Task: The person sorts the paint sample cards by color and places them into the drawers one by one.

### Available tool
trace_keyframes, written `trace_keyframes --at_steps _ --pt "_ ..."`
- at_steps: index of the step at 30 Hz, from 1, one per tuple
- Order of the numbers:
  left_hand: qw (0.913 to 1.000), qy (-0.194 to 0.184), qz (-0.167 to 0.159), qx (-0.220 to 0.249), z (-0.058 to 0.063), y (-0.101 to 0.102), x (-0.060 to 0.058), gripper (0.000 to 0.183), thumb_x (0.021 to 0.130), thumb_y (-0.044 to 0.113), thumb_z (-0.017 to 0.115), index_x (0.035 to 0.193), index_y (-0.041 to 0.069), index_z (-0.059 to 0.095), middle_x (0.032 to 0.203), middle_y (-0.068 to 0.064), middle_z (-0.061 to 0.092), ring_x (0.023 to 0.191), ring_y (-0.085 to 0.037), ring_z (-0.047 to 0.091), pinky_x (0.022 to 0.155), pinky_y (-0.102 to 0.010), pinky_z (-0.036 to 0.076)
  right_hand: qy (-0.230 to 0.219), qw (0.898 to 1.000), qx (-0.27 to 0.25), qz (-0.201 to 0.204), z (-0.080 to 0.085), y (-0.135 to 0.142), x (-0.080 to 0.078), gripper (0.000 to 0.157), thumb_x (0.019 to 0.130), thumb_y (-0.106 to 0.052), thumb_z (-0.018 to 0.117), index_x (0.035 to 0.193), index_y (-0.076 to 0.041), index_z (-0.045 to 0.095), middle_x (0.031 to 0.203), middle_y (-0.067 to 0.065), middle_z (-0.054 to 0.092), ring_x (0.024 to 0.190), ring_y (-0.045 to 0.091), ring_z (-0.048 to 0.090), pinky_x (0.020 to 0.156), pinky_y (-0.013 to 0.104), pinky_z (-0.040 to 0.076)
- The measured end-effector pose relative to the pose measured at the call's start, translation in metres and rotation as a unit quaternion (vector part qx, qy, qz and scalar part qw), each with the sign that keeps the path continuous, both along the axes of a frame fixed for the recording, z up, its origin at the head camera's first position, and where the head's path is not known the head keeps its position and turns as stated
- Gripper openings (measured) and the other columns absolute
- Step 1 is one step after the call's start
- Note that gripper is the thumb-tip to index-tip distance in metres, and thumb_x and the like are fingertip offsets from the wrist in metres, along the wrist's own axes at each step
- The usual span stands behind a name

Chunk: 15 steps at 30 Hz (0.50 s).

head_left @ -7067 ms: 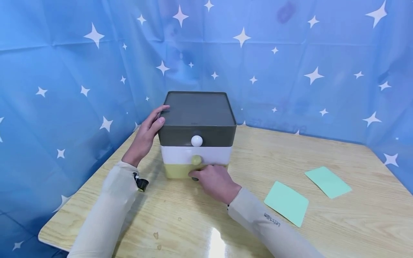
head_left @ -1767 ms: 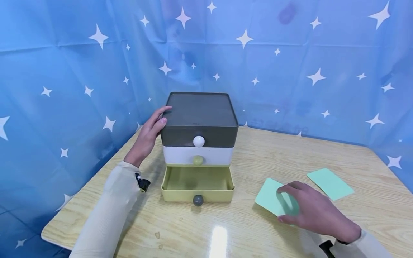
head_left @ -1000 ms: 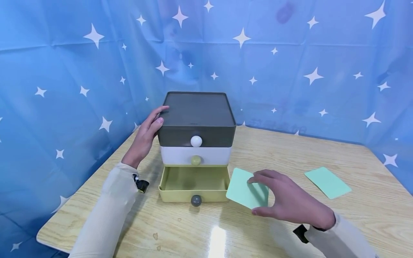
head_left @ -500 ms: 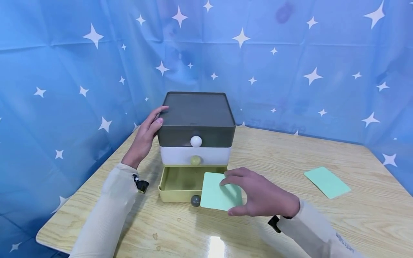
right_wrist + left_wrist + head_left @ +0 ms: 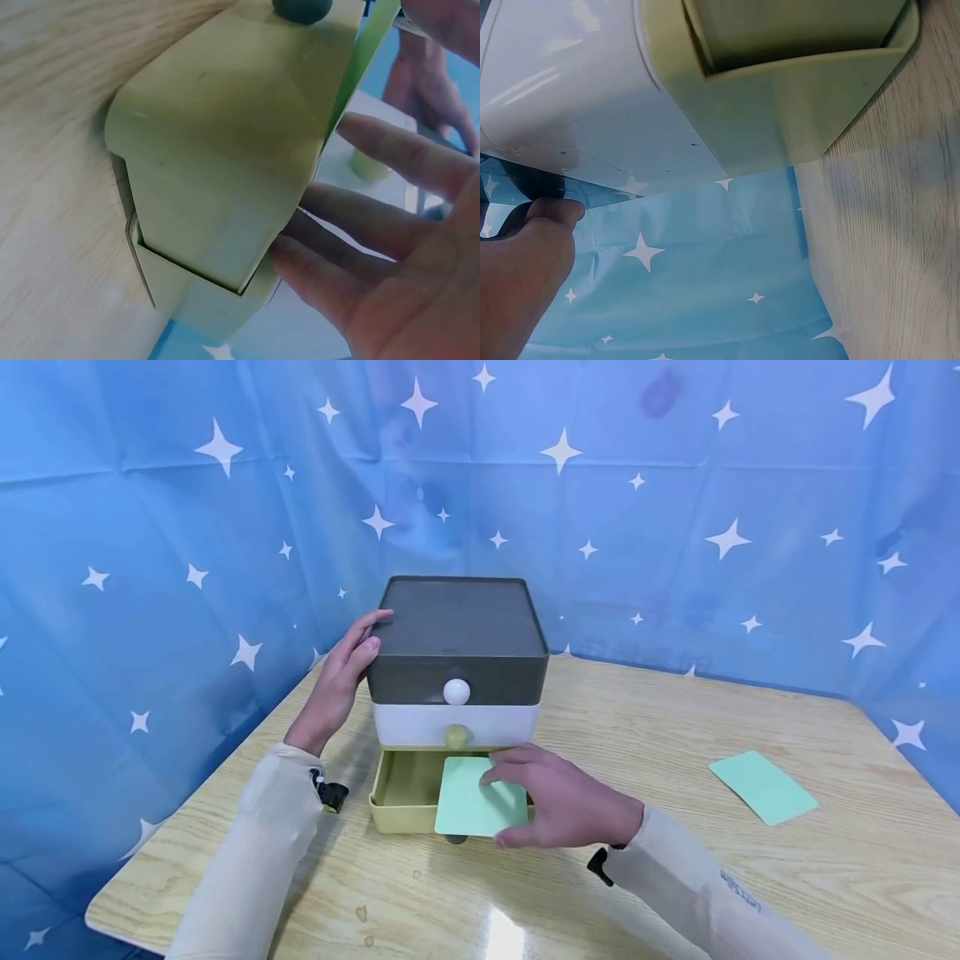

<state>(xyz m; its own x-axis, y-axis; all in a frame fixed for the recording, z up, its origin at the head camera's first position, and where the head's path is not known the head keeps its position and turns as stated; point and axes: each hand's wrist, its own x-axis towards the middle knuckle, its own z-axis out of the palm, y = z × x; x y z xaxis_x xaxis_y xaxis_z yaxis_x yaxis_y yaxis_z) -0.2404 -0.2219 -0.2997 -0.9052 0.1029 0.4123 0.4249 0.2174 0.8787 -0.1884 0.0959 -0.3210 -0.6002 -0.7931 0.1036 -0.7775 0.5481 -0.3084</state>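
My right hand (image 5: pixel 558 802) pinches a mint-green card (image 5: pixel 474 795) between thumb and fingers, over the right part of the pulled-out olive-yellow bottom drawer (image 5: pixel 401 820). In the right wrist view, only a thin green edge of the card (image 5: pixel 358 67) shows above the drawer front (image 5: pixel 217 127), beside the fingers (image 5: pixel 397 150). The card covers most of the drawer's dark knob (image 5: pixel 455 839). My left hand (image 5: pixel 330 685) rests against the left side of the small three-tier drawer unit (image 5: pixel 461 618), its fingertips over the dark grey top. The left wrist view shows that hand (image 5: pixel 536 262) at the upper tier.
A second mint-green card (image 5: pixel 763 787) lies at the right on the wooden table (image 5: pixel 637 718). The white middle drawer (image 5: pixel 405 724) and the dark top drawer (image 5: pixel 405 681) are pushed in. A blue star-patterned curtain (image 5: pixel 637 527) hangs behind and at the left.
The bottom drawer, pushed in at first, has been pulled out. My right hand has lifted the nearer card from the table and moved it left over the drawer. The left hand stays put.
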Motion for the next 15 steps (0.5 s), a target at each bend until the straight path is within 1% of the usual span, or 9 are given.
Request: trace_keyframes --at_steps 3,6,8,10,12,15 --pt "1.0000 -0.001 0.000 -0.001 -0.001 0.000 0.000 0.051 0.106 0.039 0.038 0.155 0.028 0.036 0.167 0.002 0.021 0.154 -0.023 0.024 0.124 -0.057 0.021 -0.004 1.000 0.006 -0.001 -0.001 -0.002 -0.003 0.052 0.080 -0.036 0.081 0.124 -0.012 0.067 0.141 0.012 0.060 0.135 0.032 0.052 0.108 0.048 0.046" --pt "1.0000 -0.001 0.000 -0.002 -0.001 0.000 0.000 0.051 0.106 0.040 0.038 0.155 0.028 0.036 0.167 0.002 0.021 0.154 -0.023 0.024 0.124 -0.058 0.020 -0.004 1.000 0.007 -0.003 -0.001 -0.004 -0.005 0.049 0.081 -0.036 0.080 0.122 -0.013 0.068 0.138 0.010 0.062 0.131 0.030 0.056 0.105 0.046 0.048" --pt "1.0000 0.000 0.000 0.001 -0.001 0.000 0.000 0.050 0.106 0.039 0.038 0.155 0.028 0.036 0.167 0.001 0.022 0.153 -0.024 0.025 0.124 -0.058 0.021 0.006 1.000 -0.001 0.002 -0.002 -0.005 -0.008 0.042 0.082 -0.033 0.079 0.118 -0.012 0.070 0.128 0.006 0.068 0.118 0.024 0.062 0.098 0.042 0.052" --pt "1.0000 0.002 -0.001 0.004 0.000 0.000 0.000 0.050 0.106 0.038 0.038 0.155 0.027 0.036 0.167 0.001 0.022 0.153 -0.024 0.025 0.124 -0.057 0.021 0.015 1.000 -0.012 0.004 -0.003 -0.005 -0.010 0.035 0.085 -0.029 0.077 0.114 -0.011 0.071 0.118 0.003 0.071 0.104 0.018 0.066 0.090 0.035 0.054" --pt "1.0000 0.004 -0.004 0.008 0.000 0.000 0.000 0.051 0.106 0.037 0.037 0.155 0.026 0.036 0.167 0.000 0.023 0.152 -0.024 0.026 0.124 -0.057 0.022 0.026 0.999 -0.023 0.009 -0.003 -0.005 -0.012 0.028 0.088 -0.024 0.075 0.111 -0.009 0.073 0.108 0.001 0.074 0.088 0.013 0.065 0.082 0.029 0.053" --pt "0.9999 0.005 -0.007 0.008 0.000 0.000 0.000 0.051 0.106 0.037 0.037 0.156 0.025 0.036 0.167 0.000 0.022 0.152 -0.024 0.026 0.123 -0.058 0.022 0.028 0.999 -0.036 0.002 -0.003 -0.002 -0.014 0.026 0.090 -0.022 0.073 0.110 -0.007 0.073 0.103 0.002 0.076 0.070 0.007 0.059 0.078 0.026 0.053"
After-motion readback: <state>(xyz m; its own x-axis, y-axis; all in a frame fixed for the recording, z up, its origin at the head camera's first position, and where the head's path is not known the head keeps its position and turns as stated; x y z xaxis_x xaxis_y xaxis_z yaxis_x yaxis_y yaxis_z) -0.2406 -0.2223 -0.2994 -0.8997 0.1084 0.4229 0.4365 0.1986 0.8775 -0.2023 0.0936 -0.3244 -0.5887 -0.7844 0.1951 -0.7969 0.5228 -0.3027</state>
